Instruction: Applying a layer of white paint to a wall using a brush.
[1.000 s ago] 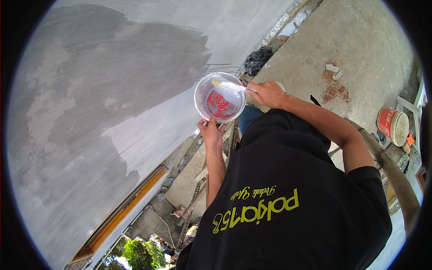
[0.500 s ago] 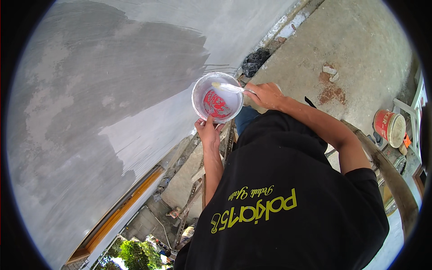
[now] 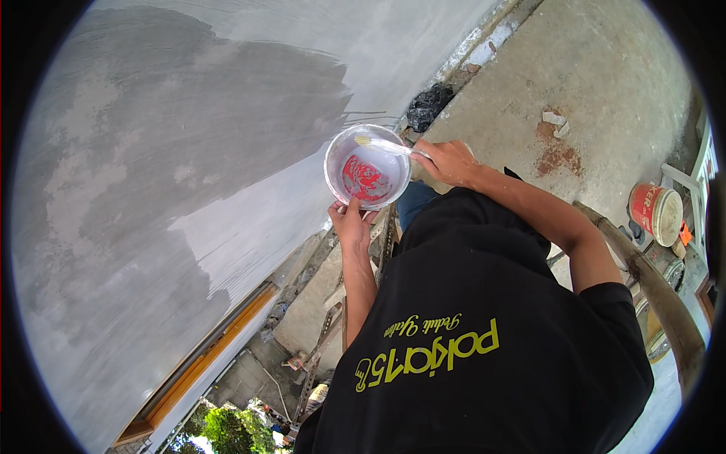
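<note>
Head view: the person's left hand [image 3: 351,222] grips the rim of a round whitish plastic pail [image 3: 339,153] beside the grey plastered wall [image 3: 249,113]; the right hand [image 3: 449,162], fingers closed, holds a whitish paintbrush with yellowish bristles [image 3: 387,146] across its opening. Keeping the pail level and wiping the bristles inside should limit drips

We examined the head view, taken through the left of two fisheye cameras worn side by side on the person's head. We found it facing steeply down over the black shirt [image 3: 484,303], which sat nearest the lens. We noted the left hand [image 3: 352,225] and right hand [image 3: 449,161] farther off, near mid-view, the grey wall [image 3: 189,151] on the left, and the concrete floor [image 3: 605,76] well below, upper right. We observed edges bowing toward the circular rim.
</note>
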The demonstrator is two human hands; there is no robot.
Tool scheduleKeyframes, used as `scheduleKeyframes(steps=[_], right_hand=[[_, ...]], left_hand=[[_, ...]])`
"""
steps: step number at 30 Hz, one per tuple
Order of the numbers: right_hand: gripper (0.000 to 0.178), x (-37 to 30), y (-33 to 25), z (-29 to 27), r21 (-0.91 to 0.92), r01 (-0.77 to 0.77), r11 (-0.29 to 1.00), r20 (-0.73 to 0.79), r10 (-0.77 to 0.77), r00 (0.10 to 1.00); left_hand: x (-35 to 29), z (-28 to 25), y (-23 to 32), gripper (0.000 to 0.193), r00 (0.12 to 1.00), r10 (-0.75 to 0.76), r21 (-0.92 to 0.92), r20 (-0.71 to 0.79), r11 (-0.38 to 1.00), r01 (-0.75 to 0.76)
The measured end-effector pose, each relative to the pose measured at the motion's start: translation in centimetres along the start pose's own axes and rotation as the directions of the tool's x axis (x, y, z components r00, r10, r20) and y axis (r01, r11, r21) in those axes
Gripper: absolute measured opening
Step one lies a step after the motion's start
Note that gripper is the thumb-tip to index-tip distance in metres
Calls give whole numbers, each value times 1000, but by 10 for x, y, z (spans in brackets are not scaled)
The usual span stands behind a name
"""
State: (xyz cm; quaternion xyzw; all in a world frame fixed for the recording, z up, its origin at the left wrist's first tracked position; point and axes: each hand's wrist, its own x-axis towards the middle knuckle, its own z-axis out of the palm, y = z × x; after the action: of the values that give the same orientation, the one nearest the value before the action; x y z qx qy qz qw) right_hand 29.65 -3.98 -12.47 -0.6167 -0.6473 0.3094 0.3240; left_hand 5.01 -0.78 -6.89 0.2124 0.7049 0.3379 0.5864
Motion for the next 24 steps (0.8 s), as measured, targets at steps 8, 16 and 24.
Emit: scheduleKeyframes(steps=[8, 16, 24], right_hand=[[29, -1, -4, 1, 56, -13, 998, 34, 12, 999], [28, 0, -7, 0, 12, -69, 998, 107, 68, 992], [30, -1, -10, 2, 62, -64, 996, 106, 57, 993]], left_hand=[[-2, -3, 2, 44, 1000, -7, -9, 13, 1000, 8], [-3, -1, 8, 42, 999, -24, -18, 26, 1000, 24], [-2, -6, 9, 42, 1000, -10, -21, 11, 1000, 10]])
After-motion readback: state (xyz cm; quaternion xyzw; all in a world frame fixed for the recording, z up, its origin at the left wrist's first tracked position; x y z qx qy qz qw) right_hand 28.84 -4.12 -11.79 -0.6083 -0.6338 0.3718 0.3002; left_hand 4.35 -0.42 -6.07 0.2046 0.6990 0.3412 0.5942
